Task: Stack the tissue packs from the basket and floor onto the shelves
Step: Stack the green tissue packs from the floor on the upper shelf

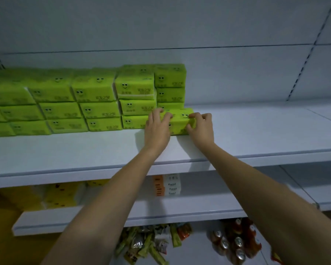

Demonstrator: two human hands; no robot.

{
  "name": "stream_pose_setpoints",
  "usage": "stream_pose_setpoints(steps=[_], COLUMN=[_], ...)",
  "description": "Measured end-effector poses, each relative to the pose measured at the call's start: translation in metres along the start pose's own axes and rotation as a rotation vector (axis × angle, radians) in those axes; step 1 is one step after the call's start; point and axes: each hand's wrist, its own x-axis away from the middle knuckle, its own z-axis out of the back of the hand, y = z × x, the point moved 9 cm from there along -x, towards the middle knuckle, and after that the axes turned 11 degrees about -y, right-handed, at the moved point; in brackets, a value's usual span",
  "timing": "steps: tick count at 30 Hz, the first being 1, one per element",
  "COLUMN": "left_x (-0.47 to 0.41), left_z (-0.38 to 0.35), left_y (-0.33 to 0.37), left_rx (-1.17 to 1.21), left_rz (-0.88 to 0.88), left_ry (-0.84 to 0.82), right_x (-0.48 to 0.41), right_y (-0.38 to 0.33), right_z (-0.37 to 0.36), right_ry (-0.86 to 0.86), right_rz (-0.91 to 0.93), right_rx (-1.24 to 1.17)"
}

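Note:
A green tissue pack (180,121) with a smiley face lies on the white upper shelf (256,134), at the right end of the green stacks (96,100). My left hand (158,127) grips its left end, fingers curled over the top. On its right end my right hand (201,127) holds it, thumb on the front and fingers on top. The pack touches the stacked column behind it. Neither the basket nor the floor packs are in view.
The upper shelf runs on to the right of the held pack. On the shelf below sit yellow tissue packs (63,194) and orange-and-white packs (166,185). The bottom level holds snack packets (151,241) and bottles (237,243).

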Motion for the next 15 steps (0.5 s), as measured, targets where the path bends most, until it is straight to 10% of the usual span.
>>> stream_pose_setpoints(steps=[5,15], left_x=[-0.015,-0.019], left_z=[-0.017,-0.043], left_y=[0.007,-0.011], left_rx=[-0.316,-0.235], left_rz=[-0.208,-0.033], left_ry=[-0.098,-0.329], right_x=[-0.023,-0.036], right_y=[-0.001,-0.003], right_z=[-0.016,-0.033], right_ry=[-0.035,-0.218], right_rz=[-0.044,-0.016], right_rx=[-0.005,0.069])
